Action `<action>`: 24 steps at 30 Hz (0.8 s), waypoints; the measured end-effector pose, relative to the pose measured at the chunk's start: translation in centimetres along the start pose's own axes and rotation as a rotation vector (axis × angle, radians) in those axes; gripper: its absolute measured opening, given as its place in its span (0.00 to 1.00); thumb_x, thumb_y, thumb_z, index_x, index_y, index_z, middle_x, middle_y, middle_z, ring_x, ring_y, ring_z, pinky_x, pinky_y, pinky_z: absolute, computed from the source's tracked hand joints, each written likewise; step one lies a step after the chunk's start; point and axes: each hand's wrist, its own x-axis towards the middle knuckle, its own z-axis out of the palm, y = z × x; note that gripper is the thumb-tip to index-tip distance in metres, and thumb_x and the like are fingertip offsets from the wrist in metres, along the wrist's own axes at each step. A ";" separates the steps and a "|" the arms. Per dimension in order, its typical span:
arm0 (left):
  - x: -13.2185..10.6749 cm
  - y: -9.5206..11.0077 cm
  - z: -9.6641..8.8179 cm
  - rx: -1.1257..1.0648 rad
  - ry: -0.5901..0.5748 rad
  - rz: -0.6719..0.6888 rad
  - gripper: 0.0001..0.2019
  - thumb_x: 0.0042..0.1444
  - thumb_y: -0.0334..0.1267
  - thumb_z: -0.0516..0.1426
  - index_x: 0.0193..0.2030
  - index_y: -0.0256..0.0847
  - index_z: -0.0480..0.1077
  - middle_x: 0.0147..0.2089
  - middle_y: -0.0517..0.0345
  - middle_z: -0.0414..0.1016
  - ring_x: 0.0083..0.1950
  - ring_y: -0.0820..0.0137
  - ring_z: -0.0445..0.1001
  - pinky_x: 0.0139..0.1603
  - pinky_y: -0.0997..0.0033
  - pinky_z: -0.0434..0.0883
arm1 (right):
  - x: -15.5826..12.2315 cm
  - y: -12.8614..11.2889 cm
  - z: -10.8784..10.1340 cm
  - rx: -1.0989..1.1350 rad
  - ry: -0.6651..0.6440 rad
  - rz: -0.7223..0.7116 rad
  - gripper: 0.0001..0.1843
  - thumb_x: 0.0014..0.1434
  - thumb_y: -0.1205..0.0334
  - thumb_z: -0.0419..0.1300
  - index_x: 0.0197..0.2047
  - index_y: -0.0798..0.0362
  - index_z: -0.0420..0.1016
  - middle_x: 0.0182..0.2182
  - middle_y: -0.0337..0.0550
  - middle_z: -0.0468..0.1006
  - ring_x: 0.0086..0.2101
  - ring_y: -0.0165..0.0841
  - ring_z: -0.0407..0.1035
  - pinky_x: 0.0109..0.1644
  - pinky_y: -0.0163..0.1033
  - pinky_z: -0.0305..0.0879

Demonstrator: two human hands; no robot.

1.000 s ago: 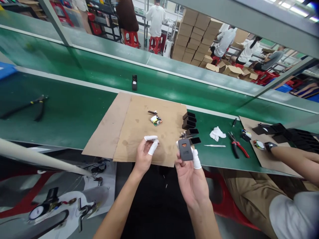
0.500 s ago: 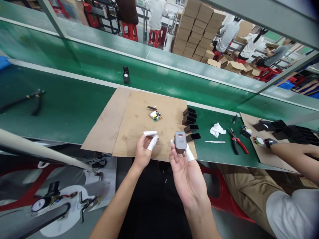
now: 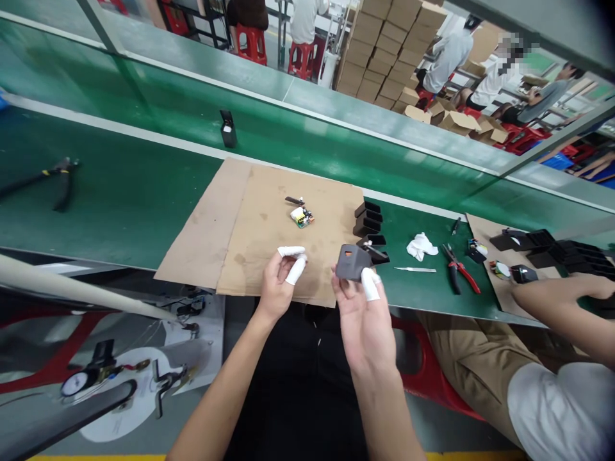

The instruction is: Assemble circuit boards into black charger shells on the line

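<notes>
My right hand (image 3: 364,318) holds a dark grey charger body (image 3: 352,261) at its fingertips, over the near edge of a brown cardboard sheet (image 3: 259,224). White finger cots cover some fingertips of both hands. My left hand (image 3: 280,283) hovers a little to the left with its thumb and forefinger pinched together; nothing shows between them. A small green circuit board (image 3: 301,216) lies on the cardboard further out. A row of black plastic shells (image 3: 366,219) lies at the cardboard's right edge.
Red-handled pliers (image 3: 460,269), tweezers (image 3: 415,269) and a white cloth (image 3: 421,246) lie on the green bench to the right. A co-worker's arm (image 3: 560,306) reaches in there over black trays (image 3: 552,246). One black charger (image 3: 228,129) stands on the conveyor; black pliers (image 3: 43,179) lie far left.
My right hand has turned the charger body over, from upright with its port face toward me to tilted on its side. My left hand has hardly moved. The view has shifted slightly.
</notes>
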 end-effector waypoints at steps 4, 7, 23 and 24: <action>-0.1 0.1 0.1 -0.005 -0.011 -0.008 0.13 0.63 0.46 0.67 0.50 0.43 0.78 0.46 0.52 0.81 0.48 0.64 0.83 0.53 0.63 0.80 | 2.8 3.6 -3.3 -0.654 0.086 -0.616 0.13 0.65 0.56 0.70 0.51 0.50 0.78 0.55 0.51 0.80 0.58 0.44 0.77 0.68 0.60 0.72; -0.1 0.2 0.1 -0.013 -0.009 -0.002 0.13 0.63 0.45 0.68 0.49 0.43 0.78 0.46 0.52 0.80 0.47 0.64 0.82 0.52 0.63 0.80 | 4.6 5.4 -5.8 -0.881 0.010 -0.610 0.23 0.67 0.55 0.69 0.62 0.51 0.76 0.54 0.52 0.83 0.54 0.43 0.80 0.63 0.56 0.77; -0.2 0.2 -0.3 -0.002 -0.039 -0.019 0.11 0.65 0.44 0.66 0.50 0.43 0.78 0.48 0.51 0.79 0.49 0.63 0.82 0.56 0.61 0.79 | 5.7 5.6 -7.4 -1.027 -0.058 -0.796 0.23 0.66 0.58 0.70 0.64 0.48 0.79 0.57 0.50 0.83 0.56 0.44 0.79 0.65 0.57 0.76; -0.2 0.3 -0.3 -0.002 -0.043 -0.023 0.11 0.65 0.44 0.66 0.50 0.43 0.78 0.48 0.51 0.79 0.49 0.64 0.81 0.55 0.62 0.79 | 5.7 5.7 -7.4 -1.035 -0.055 -0.805 0.25 0.66 0.59 0.70 0.65 0.48 0.78 0.56 0.50 0.84 0.55 0.44 0.80 0.64 0.56 0.77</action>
